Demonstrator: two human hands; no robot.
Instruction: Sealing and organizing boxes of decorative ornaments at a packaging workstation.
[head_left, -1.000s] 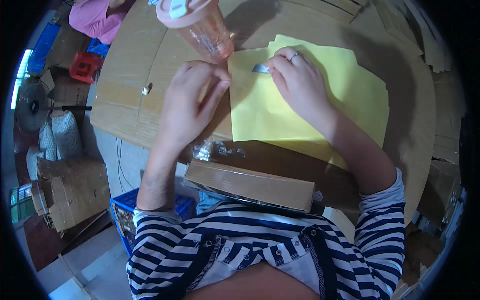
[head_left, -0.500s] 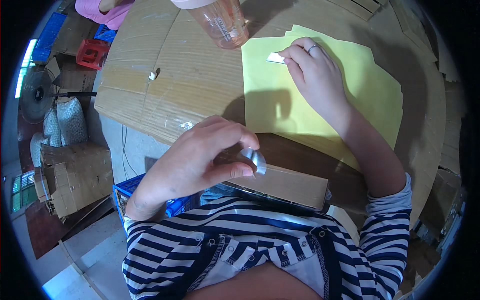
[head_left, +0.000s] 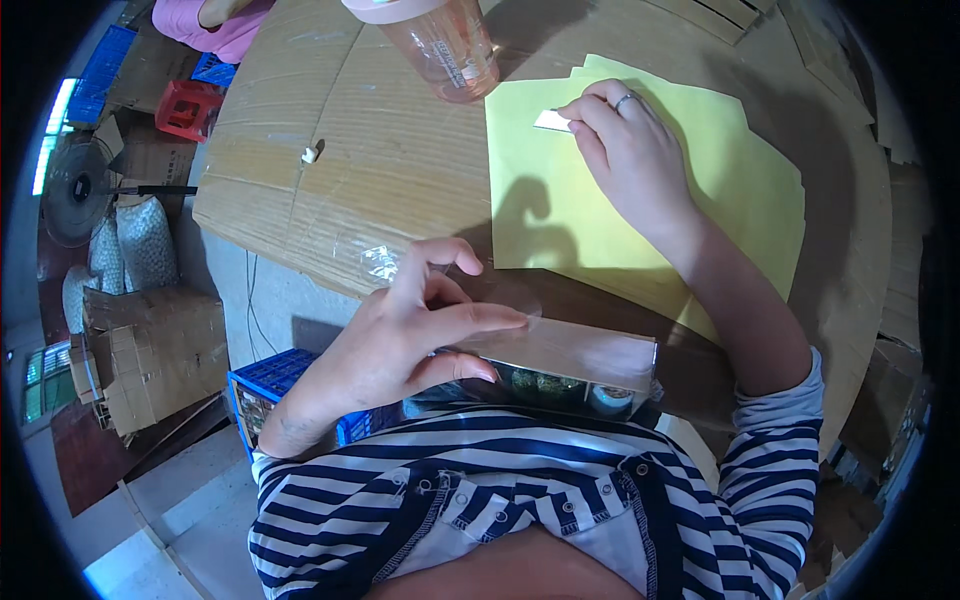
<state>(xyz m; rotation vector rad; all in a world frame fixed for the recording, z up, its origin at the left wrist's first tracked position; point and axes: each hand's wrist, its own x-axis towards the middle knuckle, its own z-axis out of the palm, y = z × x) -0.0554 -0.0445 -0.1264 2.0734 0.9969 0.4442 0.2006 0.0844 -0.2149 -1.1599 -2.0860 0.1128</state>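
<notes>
My left hand (head_left: 415, 325) is over the left end of a long narrow cardboard box (head_left: 590, 352). Its index finger is raised and curled, another finger reaches along the box's top edge, and the thumb is apart by the front face. A faint clear round sticker (head_left: 522, 297) shows at that fingertip, by the far edge of the box. Dark rounded shapes and a pale blue-white round one show on the box's front. On yellow sheets (head_left: 530, 215) farther right, my right hand (head_left: 640, 155) pinches a small white piece (head_left: 552, 121) between thumb and fingers.
A pink-lidded clear bottle (head_left: 450, 60) stands at the back of the cardboard-covered table (head_left: 270, 200). Crinkled clear film (head_left: 378, 262) lies beyond my left hand. A blue crate (head_left: 270, 375) is below the table's left edge. Another person's pink sleeve (head_left: 235, 35) shows far left.
My left hand has lowered to the box and its index finger has lifted off the clear sticker it pinched. The box has tilted, showing more of its front. My right hand stays put.
</notes>
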